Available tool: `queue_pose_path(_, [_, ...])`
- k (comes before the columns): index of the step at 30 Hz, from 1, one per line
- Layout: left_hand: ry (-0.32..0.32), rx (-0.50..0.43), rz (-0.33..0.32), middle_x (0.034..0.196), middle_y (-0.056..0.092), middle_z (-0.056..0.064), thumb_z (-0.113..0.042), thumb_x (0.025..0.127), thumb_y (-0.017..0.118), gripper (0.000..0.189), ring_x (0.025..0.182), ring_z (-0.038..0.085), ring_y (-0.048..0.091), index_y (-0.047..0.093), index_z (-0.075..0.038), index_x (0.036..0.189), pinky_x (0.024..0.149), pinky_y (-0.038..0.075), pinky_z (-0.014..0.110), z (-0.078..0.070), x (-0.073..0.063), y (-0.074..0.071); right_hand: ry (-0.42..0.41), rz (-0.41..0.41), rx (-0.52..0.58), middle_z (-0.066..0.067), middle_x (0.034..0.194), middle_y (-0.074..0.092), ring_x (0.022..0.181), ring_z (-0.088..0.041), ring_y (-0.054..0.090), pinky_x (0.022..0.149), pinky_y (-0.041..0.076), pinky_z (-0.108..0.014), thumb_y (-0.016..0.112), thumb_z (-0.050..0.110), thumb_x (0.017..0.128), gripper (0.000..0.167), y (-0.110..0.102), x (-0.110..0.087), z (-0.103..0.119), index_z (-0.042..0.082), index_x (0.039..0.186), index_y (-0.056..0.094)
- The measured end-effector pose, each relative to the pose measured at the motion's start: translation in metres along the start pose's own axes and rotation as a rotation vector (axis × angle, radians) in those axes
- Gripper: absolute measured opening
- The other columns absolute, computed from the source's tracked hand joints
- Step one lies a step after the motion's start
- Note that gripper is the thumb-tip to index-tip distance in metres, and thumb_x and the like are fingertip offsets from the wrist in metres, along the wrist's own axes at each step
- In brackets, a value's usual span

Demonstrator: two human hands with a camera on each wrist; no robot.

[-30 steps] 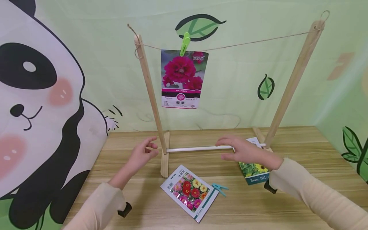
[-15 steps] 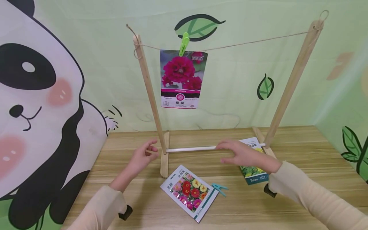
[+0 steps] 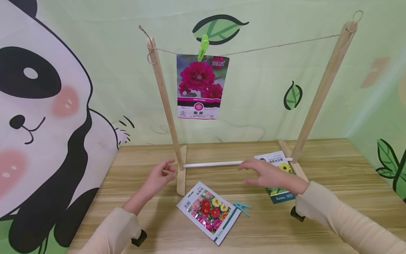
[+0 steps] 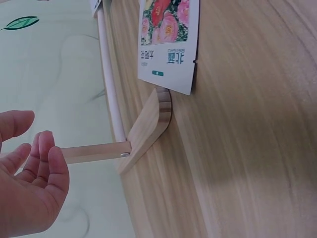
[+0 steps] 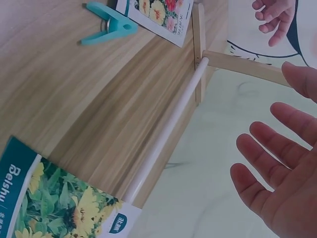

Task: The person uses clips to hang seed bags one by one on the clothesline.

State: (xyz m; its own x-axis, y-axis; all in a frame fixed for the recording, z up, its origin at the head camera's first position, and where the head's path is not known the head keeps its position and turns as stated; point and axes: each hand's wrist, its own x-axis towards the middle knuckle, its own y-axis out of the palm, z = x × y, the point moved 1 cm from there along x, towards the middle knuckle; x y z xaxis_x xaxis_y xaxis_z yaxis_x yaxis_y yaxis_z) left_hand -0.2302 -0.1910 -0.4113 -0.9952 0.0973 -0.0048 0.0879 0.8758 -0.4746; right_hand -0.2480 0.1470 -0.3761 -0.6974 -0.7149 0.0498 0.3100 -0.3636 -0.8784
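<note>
1. Fingers (image 4: 58,168) of the left hand (image 3: 158,177) bend loosely apart near a post (image 3: 165,102).
2. Right hand (image 3: 267,173) spreads its fingers near the sunflower packet (image 5: 74,203).
3. Hollyhock packet (image 3: 199,88) hangs clipped to the string (image 3: 279,46).

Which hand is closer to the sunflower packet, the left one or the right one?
Right. The right hand is in the air, partly hiding the sunflower packet in the head view; the left hand is farther off, near the stand's left post.
</note>
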Motion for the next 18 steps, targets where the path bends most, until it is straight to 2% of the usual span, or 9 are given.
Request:
queue_pose_path(9, [0.004,0.018,-0.002,0.099,0.055,0.019,-0.001,0.080,0.057,0.048,0.078,0.020,0.055,0.044,-0.001,0.126,0.067,0.047,0.025,0.007,0.000,0.006,0.025,0.033,0.040,-0.013,0.123,0.051,0.113,-0.029,0.048,0.092,0.040,-0.044,0.060,0.029,0.083,0.045,0.009,-0.004,-0.004,0.005,0.119,0.051])
queue_pose_path(18, [0.020,0.021,0.019,0.094,0.055,0.017,0.002,0.080,0.057,0.045,0.077,0.021,0.055,0.045,0.003,0.124,0.067,0.046,0.024,0.011,-0.004,0.011,0.043,0.048,0.064,-0.013,0.122,0.052,0.108,-0.028,0.050,0.089,0.043,-0.044,0.062,0.028,0.081,0.047,0.017,-0.008,-0.008,0.005,0.120,0.050])
